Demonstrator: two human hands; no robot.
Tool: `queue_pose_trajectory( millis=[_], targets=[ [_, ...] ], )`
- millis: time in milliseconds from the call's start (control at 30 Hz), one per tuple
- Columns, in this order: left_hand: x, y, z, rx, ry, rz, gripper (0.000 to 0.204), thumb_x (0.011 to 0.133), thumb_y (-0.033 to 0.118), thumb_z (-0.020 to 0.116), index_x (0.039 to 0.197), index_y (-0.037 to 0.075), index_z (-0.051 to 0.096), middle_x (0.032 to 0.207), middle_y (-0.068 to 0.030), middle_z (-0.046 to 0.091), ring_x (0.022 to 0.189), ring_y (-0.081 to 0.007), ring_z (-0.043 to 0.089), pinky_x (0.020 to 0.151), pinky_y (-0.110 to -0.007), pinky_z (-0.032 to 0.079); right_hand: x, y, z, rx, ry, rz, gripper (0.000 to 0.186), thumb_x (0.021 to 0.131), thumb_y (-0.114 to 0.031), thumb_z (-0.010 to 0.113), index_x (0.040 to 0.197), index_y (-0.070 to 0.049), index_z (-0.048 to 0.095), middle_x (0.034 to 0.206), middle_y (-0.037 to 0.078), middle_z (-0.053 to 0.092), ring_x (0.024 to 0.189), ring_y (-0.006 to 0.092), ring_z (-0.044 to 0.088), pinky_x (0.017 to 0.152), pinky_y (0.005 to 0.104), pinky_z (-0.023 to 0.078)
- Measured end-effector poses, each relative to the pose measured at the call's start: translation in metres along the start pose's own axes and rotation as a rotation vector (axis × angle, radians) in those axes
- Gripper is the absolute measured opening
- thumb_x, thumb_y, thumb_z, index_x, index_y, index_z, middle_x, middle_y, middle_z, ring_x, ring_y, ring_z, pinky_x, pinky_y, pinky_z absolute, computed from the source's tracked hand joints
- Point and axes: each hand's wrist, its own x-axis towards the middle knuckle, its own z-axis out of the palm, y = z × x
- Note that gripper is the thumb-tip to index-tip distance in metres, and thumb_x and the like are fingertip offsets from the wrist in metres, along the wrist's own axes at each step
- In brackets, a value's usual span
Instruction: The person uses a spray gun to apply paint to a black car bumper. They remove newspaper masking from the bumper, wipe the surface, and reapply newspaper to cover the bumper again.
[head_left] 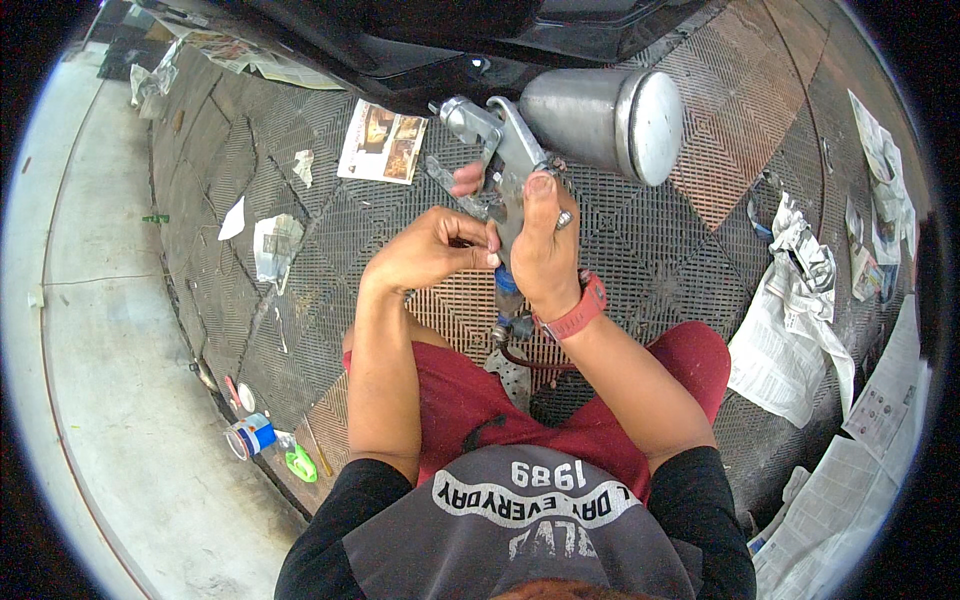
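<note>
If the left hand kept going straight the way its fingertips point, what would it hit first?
Most likely the spray gun handle, right beside the left hand's fingertips. Depth is unclear, so they may already touch it.

Slotted tiles [640, 270] cover the floor, mostly dark grey, with some orange-brown squares [735, 130] among them. Along the left runs a strip of pale concrete [130, 350], smooth and brighter than the tiles. Crumpled and flat newspaper [785, 360] lies over the right side of the floor; scraps of paper [275, 248] are scattered at left. A glossy black panel [400, 60] spans the top. A blue can [258, 433] stands near the concrete's edge, beside something bright green [300, 463].
</note>
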Motion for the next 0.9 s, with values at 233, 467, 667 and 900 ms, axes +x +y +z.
queue_pose_trajectory(
  millis=[233,467,667,900],
  targets=[
    [0.014,-0.002,0.004,-0.073,0.043,-0.006,0.011,0.097,0.002,0.076,0.104,-0.006,0.074,0.094,-0.001,0.076,0.091,-0.005,0.065,0.088,-0.027,0.056,0.005,0.006,-0.004,-0.007,0.129,0.032,0.071,0.116,-0.055,0.025,0.121,0.002,0.067,0.107,0.012,0.075,0.093,0.0185,0.073,0.065,0.0283,0.054],
    [0.027,-0.007,0.011,0.021,0.005,-0.001,0.012,0.097,0.002,0.077,0.103,-0.008,0.076,0.093,-0.0018,0.077,0.09,-0.0058,0.065,0.087,-0.028,0.056,-0.003,0.014,-0.012,-0.105,0.237,-0.025,0.072,0.116,-0.057,0.026,0.123,0.002,0.067,0.112,0.013,0.076,0.093,0.0172,0.073,0.062,0.0273,0.052],
    [0.019,-0.004,0.007,-0.02,0.044,-0.008,0.012,0.096,0.002,0.078,0.104,-0.006,0.076,0.092,-0.0018,0.077,0.088,-0.0058,0.065,0.086,-0.028,0.056,0.001,0.011,-0.01,-0.087,0.147,0.03,0.072,0.116,-0.057,0.026,0.122,0.002,0.067,0.111,0.013,0.076,0.094,0.0179,0.073,0.063,0.0271,0.053],
    [0.006,-0.009,-0.001,-0.103,0.109,0.023,0.012,0.095,0.003,0.079,0.104,-0.004,0.075,0.096,-0.0032,0.079,0.089,-0.006,0.068,0.084,-0.026,0.056,0.015,0.005,0.003,-0.014,0.038,-0.01,0.074,0.116,-0.057,0.026,0.118,0.003,0.069,0.108,0.013,0.076,0.096,0.0204,0.074,0.068,0.0311,0.056]
  ],
)
